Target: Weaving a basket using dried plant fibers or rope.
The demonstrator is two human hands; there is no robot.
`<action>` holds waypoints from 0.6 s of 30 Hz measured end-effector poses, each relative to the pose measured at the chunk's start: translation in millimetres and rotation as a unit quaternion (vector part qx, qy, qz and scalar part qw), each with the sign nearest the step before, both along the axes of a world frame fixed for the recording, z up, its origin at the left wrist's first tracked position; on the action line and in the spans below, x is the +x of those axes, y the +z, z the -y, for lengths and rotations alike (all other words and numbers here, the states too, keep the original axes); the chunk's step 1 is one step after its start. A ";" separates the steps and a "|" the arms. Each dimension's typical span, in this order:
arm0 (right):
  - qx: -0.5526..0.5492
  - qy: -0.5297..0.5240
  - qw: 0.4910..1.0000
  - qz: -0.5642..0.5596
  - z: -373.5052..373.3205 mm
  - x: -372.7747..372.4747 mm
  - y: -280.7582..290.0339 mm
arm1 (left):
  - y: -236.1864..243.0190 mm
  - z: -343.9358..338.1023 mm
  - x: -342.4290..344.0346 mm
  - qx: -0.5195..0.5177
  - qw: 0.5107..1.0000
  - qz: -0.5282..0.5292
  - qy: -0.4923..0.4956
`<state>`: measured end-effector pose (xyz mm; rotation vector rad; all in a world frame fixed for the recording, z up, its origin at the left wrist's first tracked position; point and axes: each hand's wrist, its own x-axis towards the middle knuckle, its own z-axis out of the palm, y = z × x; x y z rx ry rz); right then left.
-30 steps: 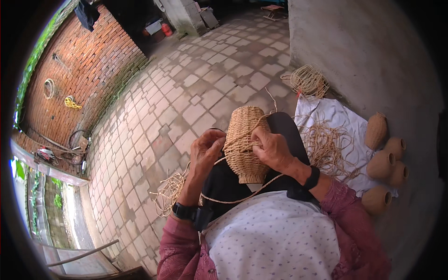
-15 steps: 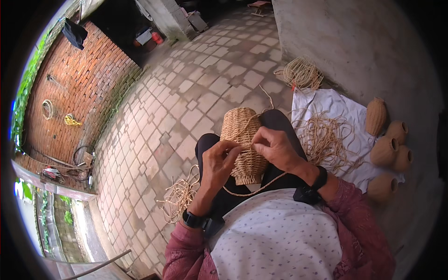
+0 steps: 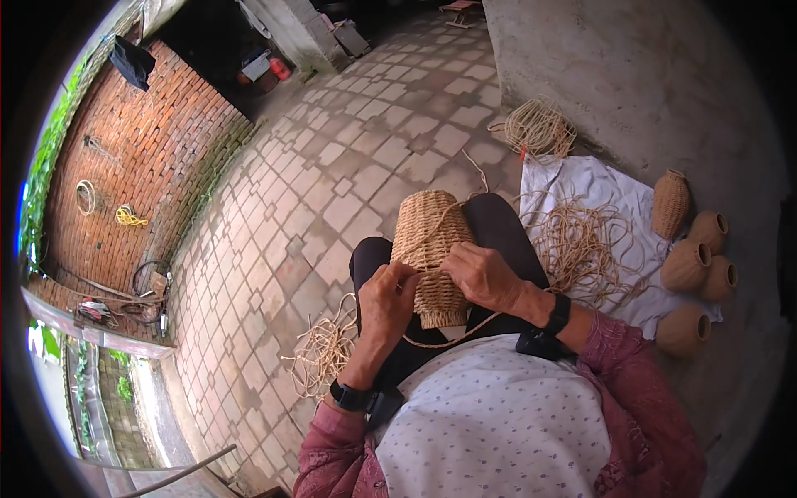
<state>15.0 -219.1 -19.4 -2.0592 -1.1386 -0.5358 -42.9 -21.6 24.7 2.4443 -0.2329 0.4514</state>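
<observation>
A tiled floor [image 3: 274, 249] spreads beneath a seated person's dark-trousered legs [image 3: 498, 220]. Between the legs sits a tan woven basket [image 3: 432, 217], its long axis pointing away from the body, narrow end nearest. Left hand [image 3: 388, 297] at its left edge, right hand [image 3: 481, 274] over its right side: both equally near. Fingers bend inward; whether either grip pinches cord [image 3: 432, 346], I cannot tell.

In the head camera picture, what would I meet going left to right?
Yellow rope → cord pile on the paving → left hand → right hand → cord tangle → nearest round pot.
</observation>
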 end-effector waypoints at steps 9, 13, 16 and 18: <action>0.029 -0.040 0.992 -0.112 -9.5 4.1 8.0 | 8.8 10.3 -0.2 0.001 1.000 0.018 -0.019; 0.101 0.008 0.979 -0.177 1.7 7.3 5.5 | 6.9 11.6 -0.3 0.045 0.999 0.018 -0.012; 0.086 0.002 0.981 -0.175 12.0 0.4 2.5 | 7.7 11.0 -1.3 0.046 0.999 0.022 -0.017; 0.099 0.021 0.985 -0.142 15.0 -1.4 -1.0 | 8.3 10.0 -3.8 0.068 0.998 0.006 -0.017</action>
